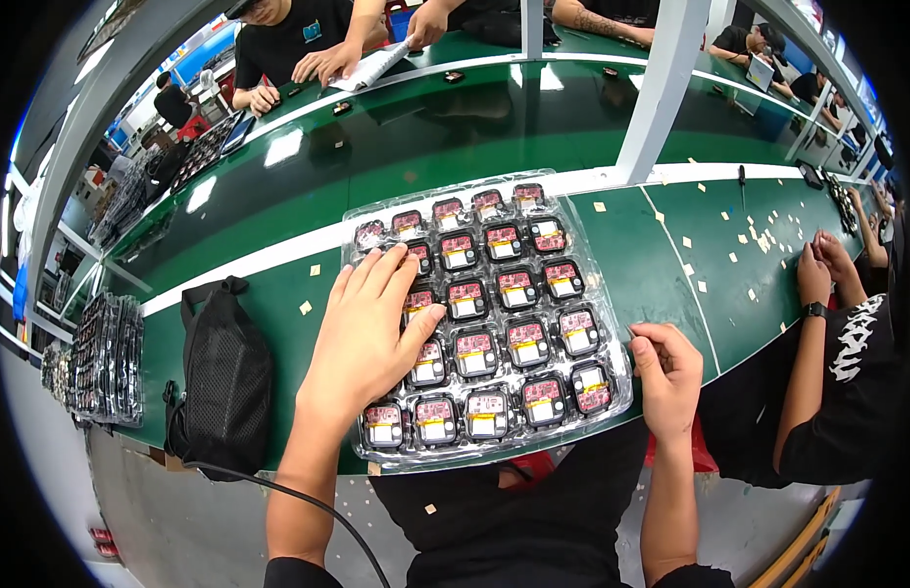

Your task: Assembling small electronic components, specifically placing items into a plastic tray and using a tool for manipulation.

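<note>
A clear plastic blister tray lies on the green bench in front of me, its pockets filled with several small black parts bearing red and yellow labels. My left hand lies flat on the tray's left side with fingers spread, covering some of the parts. My right hand is curled at the tray's right front corner, with thumb and fingers pinching the tray's edge.
A black mesh bag sits left of the tray, with stacked trays farther left. Small tan paper bits litter the bench to the right. A white post rises behind. Another person's hands rest at right; others work across the bench.
</note>
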The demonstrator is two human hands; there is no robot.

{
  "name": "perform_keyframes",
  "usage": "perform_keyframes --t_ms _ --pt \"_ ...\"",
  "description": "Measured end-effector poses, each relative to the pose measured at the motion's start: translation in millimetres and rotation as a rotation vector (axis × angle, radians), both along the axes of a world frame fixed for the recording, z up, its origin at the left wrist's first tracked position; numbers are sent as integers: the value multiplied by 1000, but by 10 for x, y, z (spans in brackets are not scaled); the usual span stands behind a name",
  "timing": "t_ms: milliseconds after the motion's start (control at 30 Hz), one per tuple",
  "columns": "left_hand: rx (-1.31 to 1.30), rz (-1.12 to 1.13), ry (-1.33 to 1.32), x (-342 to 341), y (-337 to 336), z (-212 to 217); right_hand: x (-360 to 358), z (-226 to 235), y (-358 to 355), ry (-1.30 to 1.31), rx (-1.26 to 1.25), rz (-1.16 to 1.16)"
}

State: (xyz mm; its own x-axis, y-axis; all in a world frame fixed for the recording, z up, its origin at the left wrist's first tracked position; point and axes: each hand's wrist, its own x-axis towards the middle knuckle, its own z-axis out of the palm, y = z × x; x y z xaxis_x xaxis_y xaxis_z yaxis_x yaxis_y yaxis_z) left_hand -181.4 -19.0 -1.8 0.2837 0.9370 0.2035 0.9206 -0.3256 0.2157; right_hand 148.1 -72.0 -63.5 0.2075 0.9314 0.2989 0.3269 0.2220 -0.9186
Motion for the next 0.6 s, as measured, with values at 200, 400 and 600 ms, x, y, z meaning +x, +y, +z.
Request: perform_keyframes --t_ms 200,400,600 --pt "-20 25 7 3 10 49 -2 -6 7 -4 5 0" --pt "41 38 -49 -3 -12 -98 10 -14 23 -29 0 -2" --pt "49 61 -53 -13 -47 -116 23 -9 17 -28 9 -3"
